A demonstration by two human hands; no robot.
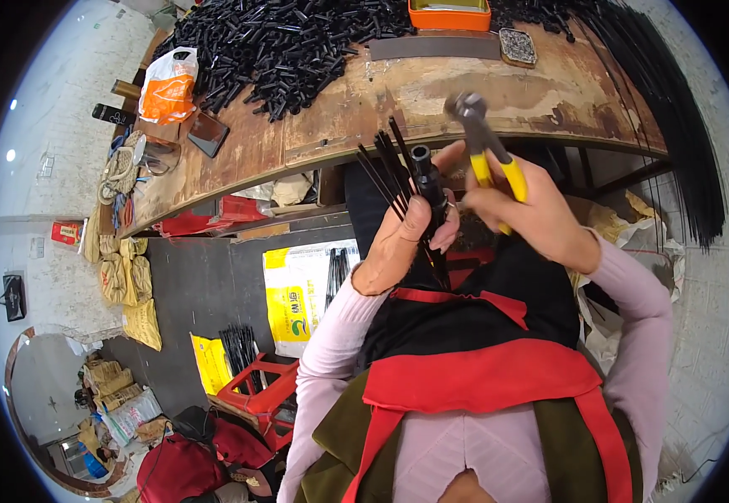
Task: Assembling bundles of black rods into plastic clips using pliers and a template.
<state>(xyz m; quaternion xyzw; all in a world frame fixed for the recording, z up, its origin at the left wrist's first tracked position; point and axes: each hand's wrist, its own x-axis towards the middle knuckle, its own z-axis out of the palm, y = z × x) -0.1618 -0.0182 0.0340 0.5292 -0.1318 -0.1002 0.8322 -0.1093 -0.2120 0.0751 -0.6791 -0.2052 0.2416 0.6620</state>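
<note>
My left hand (395, 245) is closed around a black tube (424, 174) with a round open end facing up. Several thin black rods (384, 172) stick up beside the tube from the same grip. Close by on the right, my right hand (543, 208) grips the yellow-and-dark handles of a pair of pincers (483, 134). Their metal head is raised above the tube, slightly blurred and apart from it. Both hands are over my lap, in front of the bench edge. The lower ends of the rods are partly hidden by my left hand.
On the wooden bench (431, 92) lie a big heap of short black tubes (289, 50), a grey flat strip (436, 47), an orange box (450, 17), a small tin (517, 47) and a phone (208, 134). Long black rods (674, 109) hang over its right end. A red stool (255, 390) stands lower left.
</note>
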